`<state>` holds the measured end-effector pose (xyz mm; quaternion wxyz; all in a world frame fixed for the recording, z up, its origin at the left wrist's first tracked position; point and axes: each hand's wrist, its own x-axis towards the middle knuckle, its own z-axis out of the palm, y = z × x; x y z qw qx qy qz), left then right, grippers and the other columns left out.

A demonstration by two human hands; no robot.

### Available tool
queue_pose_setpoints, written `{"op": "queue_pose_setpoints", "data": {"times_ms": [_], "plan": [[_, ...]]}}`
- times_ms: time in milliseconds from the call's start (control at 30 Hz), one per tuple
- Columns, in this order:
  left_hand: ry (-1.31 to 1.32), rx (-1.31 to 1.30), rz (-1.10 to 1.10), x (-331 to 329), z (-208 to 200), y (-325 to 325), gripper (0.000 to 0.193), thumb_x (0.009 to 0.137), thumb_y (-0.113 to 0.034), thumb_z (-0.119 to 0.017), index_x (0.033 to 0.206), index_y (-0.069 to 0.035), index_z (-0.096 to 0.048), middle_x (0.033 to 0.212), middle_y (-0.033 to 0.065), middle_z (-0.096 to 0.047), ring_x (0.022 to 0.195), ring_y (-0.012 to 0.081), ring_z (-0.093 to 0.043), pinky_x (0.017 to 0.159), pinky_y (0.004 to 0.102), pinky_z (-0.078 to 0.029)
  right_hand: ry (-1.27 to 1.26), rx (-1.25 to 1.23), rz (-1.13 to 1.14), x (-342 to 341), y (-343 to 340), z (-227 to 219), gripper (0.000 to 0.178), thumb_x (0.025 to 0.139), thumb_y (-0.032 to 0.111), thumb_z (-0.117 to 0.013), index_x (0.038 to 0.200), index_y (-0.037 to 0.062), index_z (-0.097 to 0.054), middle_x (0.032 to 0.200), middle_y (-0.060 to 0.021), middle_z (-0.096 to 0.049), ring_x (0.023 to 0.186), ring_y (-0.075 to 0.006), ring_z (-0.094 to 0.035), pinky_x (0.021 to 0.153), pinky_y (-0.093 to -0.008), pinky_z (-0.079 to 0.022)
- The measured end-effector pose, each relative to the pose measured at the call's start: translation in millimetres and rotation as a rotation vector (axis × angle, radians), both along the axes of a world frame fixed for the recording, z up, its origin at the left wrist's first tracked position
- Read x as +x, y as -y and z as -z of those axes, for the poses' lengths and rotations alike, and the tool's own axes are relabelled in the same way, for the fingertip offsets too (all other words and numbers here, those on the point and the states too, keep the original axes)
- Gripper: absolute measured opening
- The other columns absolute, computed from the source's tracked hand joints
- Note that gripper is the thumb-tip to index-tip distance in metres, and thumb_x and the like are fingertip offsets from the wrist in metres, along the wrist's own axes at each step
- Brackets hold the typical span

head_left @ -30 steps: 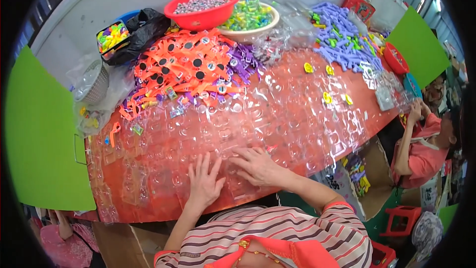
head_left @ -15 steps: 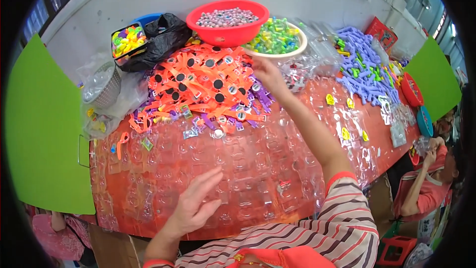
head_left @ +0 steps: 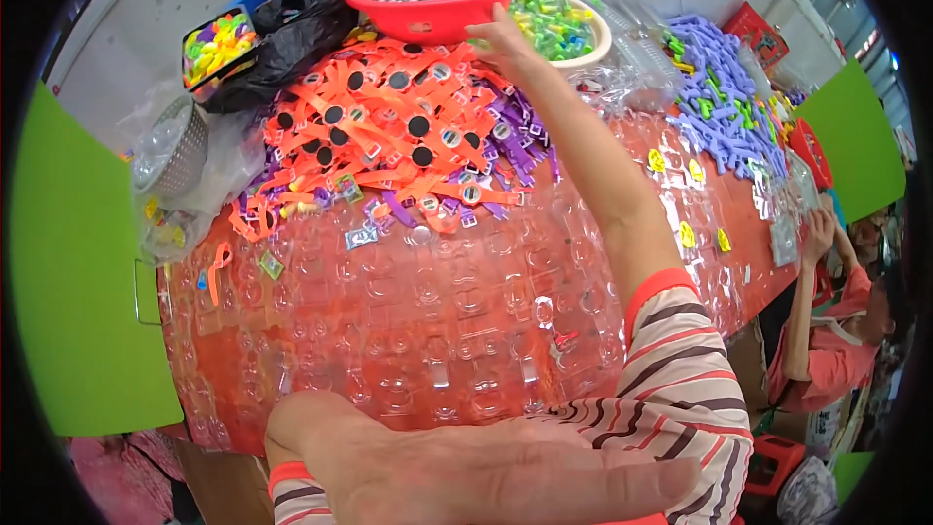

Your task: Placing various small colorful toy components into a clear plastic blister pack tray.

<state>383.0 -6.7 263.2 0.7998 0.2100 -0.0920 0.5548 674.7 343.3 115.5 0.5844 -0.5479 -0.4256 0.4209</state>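
My right hand reaches to the far side of the table, in front of the lower right wall of a red basin filled with small round beads. Its fingers are spread, and nothing shows between them. Beside it stands a white bowl of green, yellow and blue plastic pieces. Below the hand lies a heap of orange toy watches with purple ones along its edge. My left hand is raised close in front of me at the lower edge, fingers stretched out flat to the right, holding nothing.
Clear plastic blister trays cover the red tabletop, some holding yellow pieces. Purple and green plastic parts are heaped at right. A grey basket and a black bag stand at left. A co-worker sits at right.
My right hand has moved up and away from the watch heap's edge to the red basin. My left hand has come off the trays, toward me and rightward. The whole view has shifted slightly.
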Motion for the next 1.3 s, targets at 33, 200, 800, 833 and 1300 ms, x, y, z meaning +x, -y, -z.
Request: {"op": "queue_pose_setpoints", "data": {"times_ms": [33, 200, 800, 833, 1300], "plan": [[0.354, -0.109, -0.010, 0, 10, -2, 0.012, 0.095, -0.008, -0.055, 0.092, 0.002, -0.048, 0.108, 0.0443, -0.055, 0.070, 0.0329, -0.065, 0.062, 0.0360, -0.054, -0.071, 0.028, -0.035, -16, 5, -4, 0.081, 0.085, 0.007, -0.063, 0.153, 0.0132, -0.020, 0.147, -0.0062, -0.040, 0.126, -0.0248, -0.047, 0.091, -0.0427, -0.047], [-0.146, 0.388, -0.076, -35, 24, -35, 0.009, 0.096, -0.014, -0.055, 0.102, -0.007, -0.056, 0.114, 0.0452, -0.053, 0.068, 0.0358, -0.067, 0.058, 0.0399, -0.056, 0.180, -0.068, -0.041, 41, -22, 33, 0.065, 0.084, 0.013, -0.064, 0.144, 0.0062, -0.041, 0.134, -0.0110, -0.055, 0.110, -0.0244, -0.059, 0.081, -0.0345, -0.052], [-0.839, 0.083, 0.177, -58, 197, -108, 0.047, 0.089, 0.000, -0.050, 0.136, 0.000, -0.047, 0.133, 0.0194, -0.057, 0.116, 0.0296, -0.060, 0.098, 0.0396, -0.047, 1.289, -0.441, 0.253, 119, -19, 48, 0.056, 0.078, 0.056, -0.065, 0.101, 0.0057, -0.073, 0.114, -0.0217, -0.067, 0.109, -0.0350, -0.064, 0.089, -0.0453, -0.053], [-0.853, 0.038, 0.158, -59, 201, -105, 0.046, 0.088, 0.000, -0.051, 0.135, 0.001, -0.048, 0.131, 0.0206, -0.058, 0.114, 0.0302, -0.062, 0.096, 0.0390, -0.049, 1.253, -0.473, 0.238, 131, -27, 62, 0.052, 0.075, 0.053, -0.068, 0.102, 0.0094, -0.074, 0.112, -0.0178, -0.069, 0.109, -0.0310, -0.065, 0.091, -0.0416, -0.052], [-0.831, -0.267, 0.098, -101, 245, -86, 0.044, 0.092, -0.005, -0.052, 0.136, 0.001, -0.046, 0.129, 0.0186, -0.059, 0.110, 0.0254, -0.064, 0.091, 0.0333, -0.050, 1.274, -0.096, -0.363, 108, -33, 64, 0.031, 0.082, 0.014, -0.070, 0.113, 0.0185, -0.074, 0.119, -0.0083, -0.067, 0.111, -0.0192, -0.063, 0.097, -0.0271, -0.046]]}}
